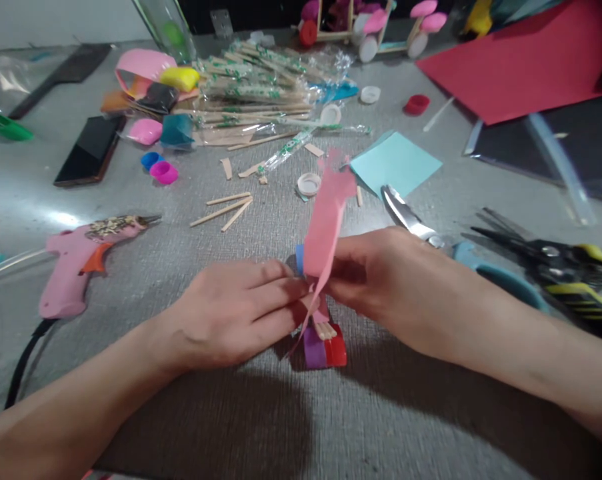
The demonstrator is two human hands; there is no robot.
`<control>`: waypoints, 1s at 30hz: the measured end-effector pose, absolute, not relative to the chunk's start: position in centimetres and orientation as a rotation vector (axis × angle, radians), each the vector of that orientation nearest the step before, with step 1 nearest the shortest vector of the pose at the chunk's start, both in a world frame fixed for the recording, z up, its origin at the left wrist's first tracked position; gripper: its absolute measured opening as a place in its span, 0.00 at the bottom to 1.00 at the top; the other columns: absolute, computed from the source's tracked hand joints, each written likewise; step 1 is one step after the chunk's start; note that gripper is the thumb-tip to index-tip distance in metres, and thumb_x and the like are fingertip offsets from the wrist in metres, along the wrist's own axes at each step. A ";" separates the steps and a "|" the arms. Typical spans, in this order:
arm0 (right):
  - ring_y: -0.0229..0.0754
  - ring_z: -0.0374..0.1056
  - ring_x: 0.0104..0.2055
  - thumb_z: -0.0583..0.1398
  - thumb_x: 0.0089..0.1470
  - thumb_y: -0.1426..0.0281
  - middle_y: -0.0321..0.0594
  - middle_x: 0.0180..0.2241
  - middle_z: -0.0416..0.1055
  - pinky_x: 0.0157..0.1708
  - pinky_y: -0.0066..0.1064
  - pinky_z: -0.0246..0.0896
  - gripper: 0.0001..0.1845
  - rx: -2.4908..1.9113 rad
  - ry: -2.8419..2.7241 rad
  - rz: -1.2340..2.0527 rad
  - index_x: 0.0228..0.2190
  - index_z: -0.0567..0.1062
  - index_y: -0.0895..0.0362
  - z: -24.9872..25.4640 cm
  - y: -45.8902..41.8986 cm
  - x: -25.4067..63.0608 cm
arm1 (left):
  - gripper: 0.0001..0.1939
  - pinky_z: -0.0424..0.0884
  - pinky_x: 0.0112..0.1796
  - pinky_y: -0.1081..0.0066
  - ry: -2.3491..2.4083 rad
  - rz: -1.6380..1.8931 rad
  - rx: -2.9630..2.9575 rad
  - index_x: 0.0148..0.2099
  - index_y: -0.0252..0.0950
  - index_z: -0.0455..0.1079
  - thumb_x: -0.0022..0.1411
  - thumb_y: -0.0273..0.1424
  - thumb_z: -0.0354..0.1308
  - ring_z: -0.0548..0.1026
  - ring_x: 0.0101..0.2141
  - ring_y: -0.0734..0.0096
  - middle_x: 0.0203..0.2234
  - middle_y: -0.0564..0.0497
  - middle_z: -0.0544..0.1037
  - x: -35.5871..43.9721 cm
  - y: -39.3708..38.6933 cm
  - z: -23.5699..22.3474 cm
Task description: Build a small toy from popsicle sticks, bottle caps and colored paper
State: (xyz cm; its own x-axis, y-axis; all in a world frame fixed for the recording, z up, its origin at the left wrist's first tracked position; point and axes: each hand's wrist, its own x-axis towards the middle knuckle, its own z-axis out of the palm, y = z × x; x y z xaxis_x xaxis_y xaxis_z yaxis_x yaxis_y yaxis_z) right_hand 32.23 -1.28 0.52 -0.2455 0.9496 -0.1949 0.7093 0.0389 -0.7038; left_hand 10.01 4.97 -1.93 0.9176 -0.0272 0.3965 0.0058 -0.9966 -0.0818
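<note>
A small craft model stands between my hands on the grey tabletop. Its pink sheet (327,217) rises upright with a ragged top edge. Below it, ends of wooden sticks (325,330) poke out over a purple bottle cap (315,348) and a red bottle cap (336,347). Part of a blue cap (299,258) shows at the left of the sheet. My left hand (251,310) is closed on the sheet's lower left side. From the right, my right hand (381,273) pinches the same sheet, its fingertips partly hidden behind it.
At left lies a pink glue gun (73,267) with a phone (89,151) beyond it. Wrapped chopsticks (255,87) pile up at the back. Scissors (411,217), pliers (551,253) and blue paper (395,163) lie to the right. Short stick pieces (223,210) lie ahead.
</note>
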 end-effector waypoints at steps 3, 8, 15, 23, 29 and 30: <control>0.37 0.64 0.28 0.60 0.63 0.71 0.34 0.25 0.74 0.27 0.29 0.54 0.12 -1.685 -1.972 1.116 0.29 0.82 0.55 0.5 -1.2 32.2 | 0.14 0.80 0.40 0.71 -0.017 -0.637 -3.007 0.45 0.35 0.75 0.77 0.26 0.47 0.83 0.41 0.68 0.40 0.50 0.85 10.1 5.0 -1.9; 0.38 0.64 0.29 0.58 0.63 0.72 0.36 0.26 0.74 0.29 0.31 0.56 0.14 -1.708 -2.002 1.081 0.27 0.79 0.56 0.6 -1.2 32.1 | 0.12 0.80 0.39 0.69 -0.004 -0.669 -3.025 0.40 0.33 0.74 0.75 0.24 0.51 0.83 0.40 0.64 0.37 0.48 0.85 10.4 5.0 -1.9; 0.32 0.56 0.20 0.60 0.58 0.76 0.28 0.18 0.65 0.23 0.29 0.49 0.13 -1.729 -1.912 1.078 0.22 0.75 0.57 0.8 -1.2 31.8 | 0.18 0.79 0.38 0.69 -0.076 -0.629 -3.038 0.45 0.36 0.76 0.78 0.26 0.44 0.82 0.42 0.65 0.39 0.52 0.86 10.2 5.0 -2.0; 0.34 0.65 0.23 0.58 0.61 0.72 0.32 0.22 0.72 0.23 0.30 0.51 0.11 -1.661 -1.783 1.194 0.26 0.74 0.56 -0.5 -1.7 31.9 | 0.19 0.77 0.42 0.70 -0.123 -0.554 -3.103 0.50 0.38 0.77 0.78 0.29 0.43 0.81 0.45 0.66 0.43 0.52 0.85 9.8 5.0 -2.7; 0.36 0.63 0.23 0.59 0.63 0.67 0.32 0.22 0.71 0.22 0.31 0.50 0.14 -1.617 -1.696 1.190 0.25 0.70 0.54 -1.6 -2.0 31.9 | 0.20 0.76 0.46 0.70 -0.326 -0.381 -3.290 0.51 0.42 0.77 0.79 0.35 0.43 0.79 0.49 0.66 0.47 0.53 0.83 9.5 4.7 -2.8; 0.36 0.63 0.23 0.59 0.63 0.68 0.32 0.22 0.70 0.22 0.31 0.51 0.14 -1.613 -1.698 1.186 0.24 0.70 0.54 -1.6 -2.0 31.9 | 0.20 0.75 0.45 0.70 -0.357 -0.373 -3.301 0.52 0.41 0.77 0.79 0.35 0.42 0.79 0.49 0.67 0.48 0.53 0.83 9.5 4.7 -2.8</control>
